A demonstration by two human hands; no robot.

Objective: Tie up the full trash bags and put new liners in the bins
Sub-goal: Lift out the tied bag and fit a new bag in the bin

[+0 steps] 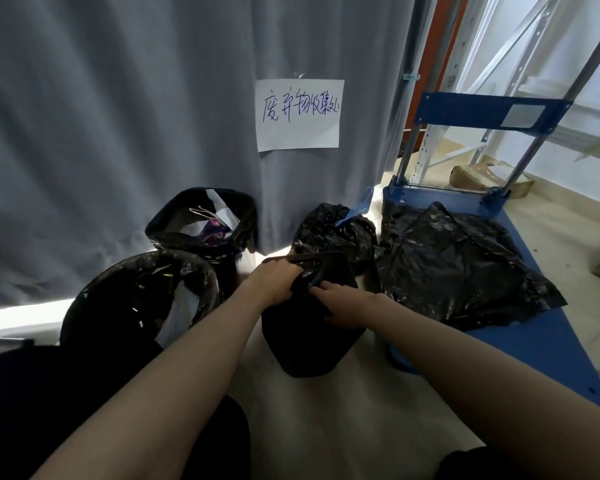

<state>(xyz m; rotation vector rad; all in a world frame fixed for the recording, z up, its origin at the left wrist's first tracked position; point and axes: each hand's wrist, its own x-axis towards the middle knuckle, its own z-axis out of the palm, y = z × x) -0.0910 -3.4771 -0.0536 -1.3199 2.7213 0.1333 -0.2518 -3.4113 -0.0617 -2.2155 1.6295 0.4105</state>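
On a pale floor (343, 427) before a grey curtain (118, 116), we grip a black liner (303, 284) with our left hand (274, 282) and right hand (343, 306) over the black bin (309, 344).

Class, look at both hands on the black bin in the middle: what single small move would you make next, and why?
Probably spread the bunched black liner over the rim of the bin. Both the left hand and the right hand grip crumpled plastic at the bin's mouth, and no liner yet shows folded over its rim, unlike the two lined bins at left.
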